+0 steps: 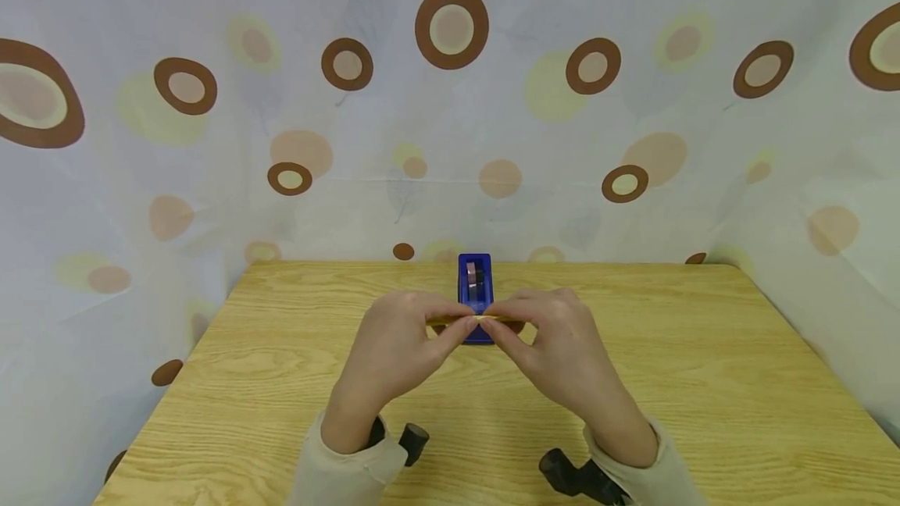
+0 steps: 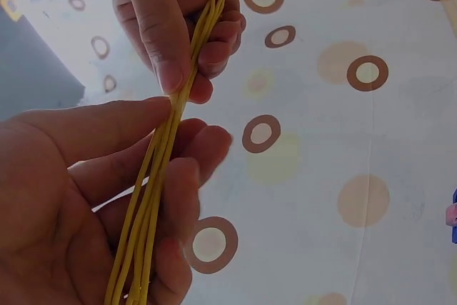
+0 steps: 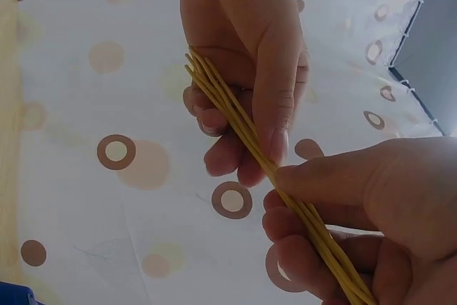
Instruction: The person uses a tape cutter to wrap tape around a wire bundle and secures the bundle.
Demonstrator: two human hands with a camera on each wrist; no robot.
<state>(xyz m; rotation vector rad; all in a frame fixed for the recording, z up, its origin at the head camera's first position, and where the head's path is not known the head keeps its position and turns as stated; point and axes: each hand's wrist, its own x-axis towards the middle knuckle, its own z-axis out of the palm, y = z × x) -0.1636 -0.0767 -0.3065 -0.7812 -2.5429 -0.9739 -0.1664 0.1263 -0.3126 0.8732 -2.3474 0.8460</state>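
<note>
Both hands meet over the middle of the table, their fingertips almost touching. A bundle of several thin yellow strands runs lengthwise between them. My left hand pinches the bundle near its middle with thumb and fingers. Right beside that grip, my right hand pinches it too. In the right wrist view, loose strand ends stick out past the left fingers. Behind the hands stands a blue tape dispenser with a pinkish roll in it; the fingers hide part of its near end.
The wood-grain table lies under the hands, and a white patterned cloth hangs behind it and at both sides. Black devices are strapped at both wrists, below the light sleeves.
</note>
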